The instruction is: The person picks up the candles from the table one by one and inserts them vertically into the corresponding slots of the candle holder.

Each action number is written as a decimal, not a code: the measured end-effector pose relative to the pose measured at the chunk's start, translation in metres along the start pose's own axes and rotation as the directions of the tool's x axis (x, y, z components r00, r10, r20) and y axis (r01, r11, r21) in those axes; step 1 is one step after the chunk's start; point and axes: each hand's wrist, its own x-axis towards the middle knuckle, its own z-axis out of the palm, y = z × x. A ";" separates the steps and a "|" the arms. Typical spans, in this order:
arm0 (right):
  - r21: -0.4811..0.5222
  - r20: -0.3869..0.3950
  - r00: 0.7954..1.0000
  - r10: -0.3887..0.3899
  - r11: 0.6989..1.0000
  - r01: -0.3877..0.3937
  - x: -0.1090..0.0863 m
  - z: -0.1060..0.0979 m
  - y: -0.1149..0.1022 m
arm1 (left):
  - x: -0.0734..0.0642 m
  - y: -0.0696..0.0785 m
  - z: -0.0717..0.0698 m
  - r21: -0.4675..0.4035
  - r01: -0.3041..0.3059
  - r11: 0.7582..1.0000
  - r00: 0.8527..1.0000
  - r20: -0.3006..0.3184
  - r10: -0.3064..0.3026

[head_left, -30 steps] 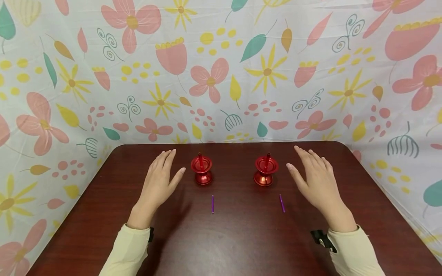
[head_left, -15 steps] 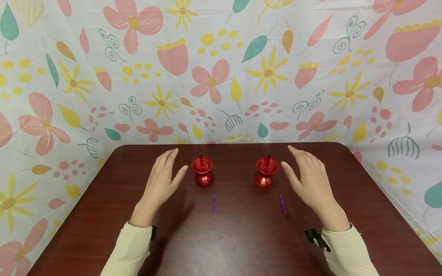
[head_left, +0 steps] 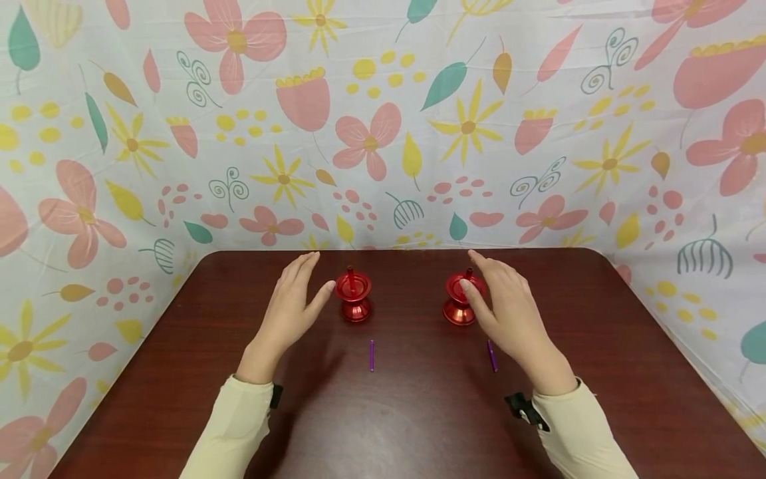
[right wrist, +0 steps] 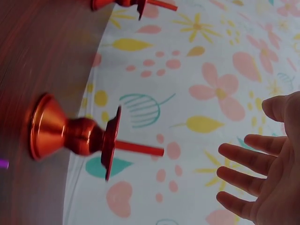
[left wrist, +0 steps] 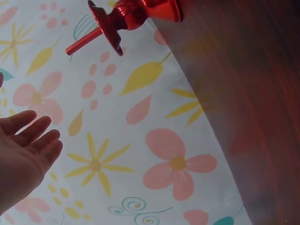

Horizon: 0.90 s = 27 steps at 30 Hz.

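hovering above the counter (head_left: 389,422): left hand (head_left: 286,313) and right hand (head_left: 510,316) loosely open, thumbs apart from fingers, both holding nothing.
first red holder (head_left: 356,310) upright, just inward of the left hand, not touching; second red holder (head_left: 459,313) upright, partly behind the right thumb in head view, clear of the fingers in right wrist view. one purple stick (head_left: 372,356) lies between the hands; other purple stick (head_left: 493,358) lies beside the right hand's inner edge, below it.

Left hand (head_left: 286,311): fingers (head_left: 305,271) extended, thumb (head_left: 323,297) apart on its inner side. Right hand (head_left: 509,311): same pose. Forearms (head_left: 230,426) slant outward behind.
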 end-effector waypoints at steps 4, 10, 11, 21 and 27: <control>0.017 0.020 1.000 -0.015 1.000 0.015 0.004 0.008 -0.006 | 0.003 -0.002 0.004 -0.027 0.016 1.000 1.000 0.025 -0.016; 0.062 0.036 0.999 -0.036 0.998 0.033 0.011 0.021 -0.013 | 0.008 -0.007 0.010 -0.071 0.051 0.996 0.994 0.100 -0.044; 0.072 0.038 0.999 -0.037 0.997 0.034 0.012 0.022 -0.014 | 0.009 -0.008 0.011 -0.079 0.059 0.995 0.992 0.114 -0.050; 0.147 0.150 0.989 -0.005 0.989 -0.018 0.017 0.040 -0.026 | 0.015 -0.020 0.024 -0.162 0.115 0.980 0.974 0.213 -0.080; 0.175 0.202 0.979 0.002 0.984 -0.038 0.017 0.053 -0.025 | 0.015 -0.030 0.032 -0.197 0.142 0.970 0.964 0.249 -0.090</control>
